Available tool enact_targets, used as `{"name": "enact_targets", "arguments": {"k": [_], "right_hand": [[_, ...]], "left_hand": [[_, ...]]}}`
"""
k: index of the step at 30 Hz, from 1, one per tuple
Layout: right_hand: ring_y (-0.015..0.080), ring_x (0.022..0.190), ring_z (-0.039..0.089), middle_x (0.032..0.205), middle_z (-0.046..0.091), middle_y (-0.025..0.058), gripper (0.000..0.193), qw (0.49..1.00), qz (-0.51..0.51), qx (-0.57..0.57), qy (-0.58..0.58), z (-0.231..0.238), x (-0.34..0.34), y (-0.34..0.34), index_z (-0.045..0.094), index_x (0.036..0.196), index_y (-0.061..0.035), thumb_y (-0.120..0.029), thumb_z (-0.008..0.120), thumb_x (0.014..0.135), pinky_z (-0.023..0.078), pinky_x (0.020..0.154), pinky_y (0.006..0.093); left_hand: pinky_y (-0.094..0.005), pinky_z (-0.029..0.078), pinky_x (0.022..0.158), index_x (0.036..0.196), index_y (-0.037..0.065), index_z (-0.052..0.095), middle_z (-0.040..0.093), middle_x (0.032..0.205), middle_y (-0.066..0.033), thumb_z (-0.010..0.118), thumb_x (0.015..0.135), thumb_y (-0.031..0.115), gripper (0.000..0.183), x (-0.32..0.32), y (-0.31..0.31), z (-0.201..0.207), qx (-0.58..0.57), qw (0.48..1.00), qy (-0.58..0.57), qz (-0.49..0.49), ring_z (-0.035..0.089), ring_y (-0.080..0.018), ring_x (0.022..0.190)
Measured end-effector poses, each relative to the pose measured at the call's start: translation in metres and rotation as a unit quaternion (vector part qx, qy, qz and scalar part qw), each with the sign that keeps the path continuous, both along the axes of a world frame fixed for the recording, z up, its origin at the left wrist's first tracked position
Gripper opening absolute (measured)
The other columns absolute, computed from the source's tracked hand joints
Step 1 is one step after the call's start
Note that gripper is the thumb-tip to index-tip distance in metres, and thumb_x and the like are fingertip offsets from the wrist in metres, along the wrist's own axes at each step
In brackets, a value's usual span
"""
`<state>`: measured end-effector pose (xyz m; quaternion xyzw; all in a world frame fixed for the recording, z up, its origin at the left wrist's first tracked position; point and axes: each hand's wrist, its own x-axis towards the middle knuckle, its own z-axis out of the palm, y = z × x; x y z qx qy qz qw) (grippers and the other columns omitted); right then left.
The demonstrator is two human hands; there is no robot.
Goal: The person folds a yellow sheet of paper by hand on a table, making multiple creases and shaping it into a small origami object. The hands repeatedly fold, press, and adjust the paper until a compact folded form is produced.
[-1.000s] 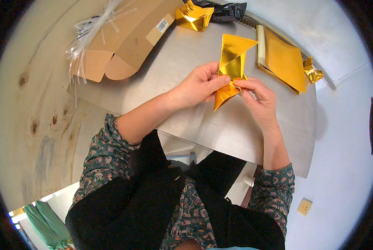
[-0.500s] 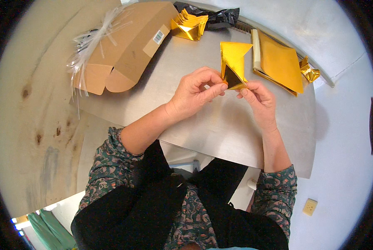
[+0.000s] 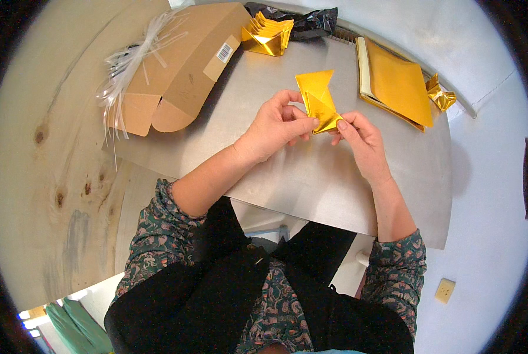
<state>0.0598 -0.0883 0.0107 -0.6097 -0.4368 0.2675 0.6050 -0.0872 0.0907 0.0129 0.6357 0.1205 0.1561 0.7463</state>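
Above the metal table, a folded piece of shiny gold paper [image 3: 317,94] is held between both hands. My left hand [image 3: 278,123] pinches its lower left side between thumb and fingers. My right hand [image 3: 361,138] grips the lower right corner with thumb and forefinger. The paper's top edge slants up to a point at the right, and folded flaps cross its lower half. At the far edge stands a nested row of folded gold paper pieces [image 3: 268,36]. A stack of gold sheets [image 3: 396,85] lies to the right of my hands.
A cardboard box [image 3: 187,68] stands at the left, with clear plastic strips [image 3: 125,71] draped over its side. Black crumpled plastic [image 3: 305,22] lies at the back. A crumpled gold piece [image 3: 441,94] sits beside the sheet stack at the right edge of the metal table [image 3: 264,183].
The gold paper has tipped and shifted slightly left and down. Its dark triangular opening has closed over into a flatter, bright flap. Both hands keep their hold.
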Motion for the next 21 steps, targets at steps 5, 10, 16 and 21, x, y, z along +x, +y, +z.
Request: {"name": "enact_targets", "arguments": {"k": [5, 10, 16, 21], "right_hand": [[0.0087, 0.082, 0.061, 0.090, 0.064, -0.0002, 0.018, 1.000, 0.013, -0.016, -0.011, -0.0021, 0.0026, -0.0010, 0.065, 0.104, -0.0031, -0.020, 0.059, 0.106, 0.051, 0.076, 0.0249], [0.0089, 0.082, 0.061, 0.092, 0.063, -0.0003, 0.017, 0.999, 0.038, -0.017, -0.018, -0.0042, 0.0077, -0.0031, 0.065, 0.103, -0.0032, -0.020, 0.061, 0.105, 0.051, 0.076, 0.0247], [0.0086, 0.084, 0.063, 0.096, 0.065, 0.0014, 0.015, 1.000, 0.000, -0.017, 0.002, -0.0008, 0.0056, -0.0018, 0.062, 0.111, -0.0051, -0.017, 0.064, 0.102, 0.053, 0.076, 0.0245], [0.0093, 0.086, 0.065, 0.100, 0.067, 0.0032, 0.027, 0.999, -0.032, -0.022, 0.010, 0.0018, 0.0026, -0.0029, 0.060, 0.125, -0.0066, -0.016, 0.067, 0.100, 0.054, 0.077, 0.0242]], "left_hand": [[-0.0210, 0.053, 0.054, 0.113, 0.002, 0.066, 0.071, 0.091, -0.0050, 0.071, 0.098, 0.022, 0.025, -0.0003, 0.0061, 0.0042, -0.099, 0.993, 0.030, -0.064, 0.067, -0.0090, 0.065], [-0.0230, 0.059, 0.058, 0.114, 0.004, 0.068, 0.074, 0.096, -0.0058, 0.070, 0.100, 0.024, 0.025, 0.0018, 0.0005, 0.0014, -0.086, 0.994, 0.055, -0.047, 0.072, -0.0117, 0.070], [-0.0245, 0.062, 0.065, 0.120, 0.002, 0.066, 0.075, 0.105, -0.0095, 0.068, 0.101, 0.022, 0.027, 0.0020, -0.0030, 0.0023, -0.096, 0.993, 0.045, -0.046, 0.076, -0.0153, 0.081], [-0.0253, 0.064, 0.073, 0.125, -0.003, 0.061, 0.072, 0.112, -0.0140, 0.066, 0.102, 0.018, 0.032, 0.0012, -0.0028, 0.0032, -0.092, 0.992, 0.052, -0.066, 0.077, -0.0181, 0.087]]}}
